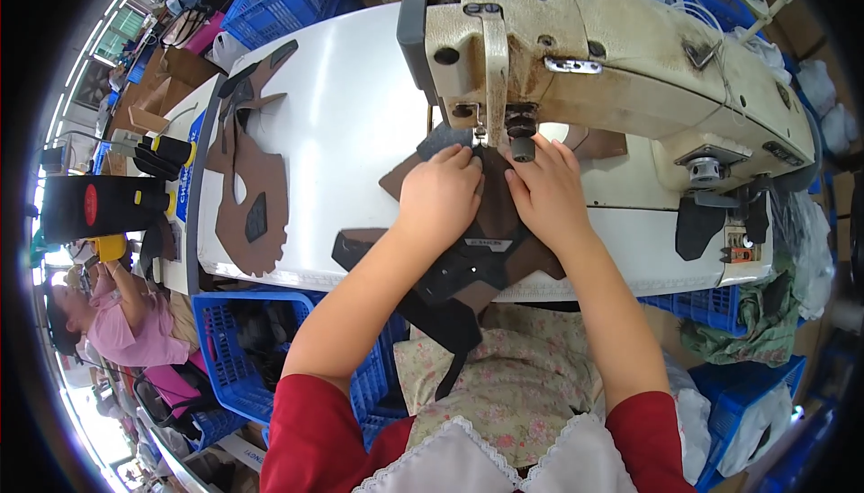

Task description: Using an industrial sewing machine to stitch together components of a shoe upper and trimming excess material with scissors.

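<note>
A brown and black shoe upper piece (493, 223) lies on the white sewing table (342, 115) under the needle of a cream industrial sewing machine (612, 52). My left hand (441, 194) presses flat on the piece just left of the needle. My right hand (547, 189) presses on it just right of the presser foot. Both hands hold the piece down, fingers pointing at the needle. A black strap of the piece hangs off the table's front edge toward my lap.
A stack of brown cut pieces (252, 196) lies at the table's left. Blue plastic crates (236, 353) stand below left and behind the table. Another person in pink (126, 317) sits at far left. Black and yellow tools (166, 153) rest on a side shelf.
</note>
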Action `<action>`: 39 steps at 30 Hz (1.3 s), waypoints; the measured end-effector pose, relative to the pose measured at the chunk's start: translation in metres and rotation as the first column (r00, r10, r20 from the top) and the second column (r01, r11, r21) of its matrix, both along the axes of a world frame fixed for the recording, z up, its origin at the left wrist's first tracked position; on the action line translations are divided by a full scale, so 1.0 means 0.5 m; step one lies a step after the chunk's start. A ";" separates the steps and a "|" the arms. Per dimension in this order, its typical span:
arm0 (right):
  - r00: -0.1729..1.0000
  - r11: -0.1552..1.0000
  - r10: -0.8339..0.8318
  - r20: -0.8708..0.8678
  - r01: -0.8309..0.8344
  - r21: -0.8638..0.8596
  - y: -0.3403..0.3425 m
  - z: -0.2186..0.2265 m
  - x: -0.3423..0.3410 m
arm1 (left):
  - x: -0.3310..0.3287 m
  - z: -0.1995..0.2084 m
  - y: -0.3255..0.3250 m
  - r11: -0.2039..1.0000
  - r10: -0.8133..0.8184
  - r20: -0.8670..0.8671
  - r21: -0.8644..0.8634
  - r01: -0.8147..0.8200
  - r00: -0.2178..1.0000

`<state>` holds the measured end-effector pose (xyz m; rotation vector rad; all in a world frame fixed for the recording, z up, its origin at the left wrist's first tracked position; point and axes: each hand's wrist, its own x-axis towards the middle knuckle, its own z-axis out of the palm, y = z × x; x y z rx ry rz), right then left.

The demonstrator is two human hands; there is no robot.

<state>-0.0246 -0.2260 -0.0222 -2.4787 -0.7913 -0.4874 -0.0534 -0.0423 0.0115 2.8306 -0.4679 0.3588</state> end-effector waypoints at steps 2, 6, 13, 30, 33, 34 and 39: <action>1.000 0.999 -0.019 0.010 0.019 0.038 0.002 -0.002 0.004 | 0.007 0.003 -0.001 1.000 0.004 -0.026 -0.001 -0.005 1.000; 1.000 0.994 -0.030 0.010 0.029 0.103 0.015 -0.010 0.003 | 0.010 0.000 0.015 1.000 -0.006 -0.001 0.012 0.006 1.000; 0.995 0.984 -0.097 -0.015 0.098 0.150 0.034 -0.014 -0.021 | 0.018 0.000 0.028 0.999 -0.035 -0.011 -0.025 0.034 0.999; 0.992 0.980 -0.122 0.038 0.114 0.166 0.015 0.012 -0.026 | 0.018 0.009 0.022 0.997 -0.066 0.011 -0.043 0.066 0.998; 0.992 0.940 0.110 -0.056 -0.086 0.330 -0.045 0.086 -0.064 | 0.010 0.017 0.018 0.996 -0.054 0.002 -0.066 0.054 0.999; 0.991 0.898 0.131 -0.007 -0.116 0.424 -0.079 0.125 -0.084 | 0.005 0.013 0.026 0.997 -0.048 0.020 -0.056 0.049 0.999; 0.642 0.564 -0.749 0.163 0.489 0.666 -0.420 0.301 -0.010 | 0.008 0.011 0.027 0.993 -0.106 0.054 -0.037 0.108 0.993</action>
